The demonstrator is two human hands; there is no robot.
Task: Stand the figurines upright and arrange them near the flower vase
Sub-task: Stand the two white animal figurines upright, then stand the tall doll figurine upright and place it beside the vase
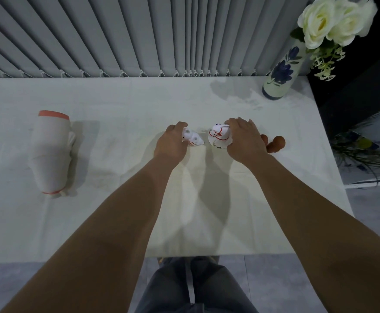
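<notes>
Two small white figurines sit mid-table. My left hand (173,143) grips the smaller white figurine (193,138), which lies on its side. My right hand (244,141) closes over the top of the bigger white figurine with red cord markings (218,137), which leans slightly. A brown figurine (276,143) lies on the cloth just right of my right hand, partly hidden by it. A large white figurine with orange trim (51,152) lies on its side at the far left. The flower vase (281,71), white with blue flowers and holding white roses, stands at the back right corner.
The table (116,105) wears a white cloth and backs onto grey vertical blinds (116,35). Its right edge drops to a dark cabinet and a plant (360,152) on the floor. My legs show below the front edge.
</notes>
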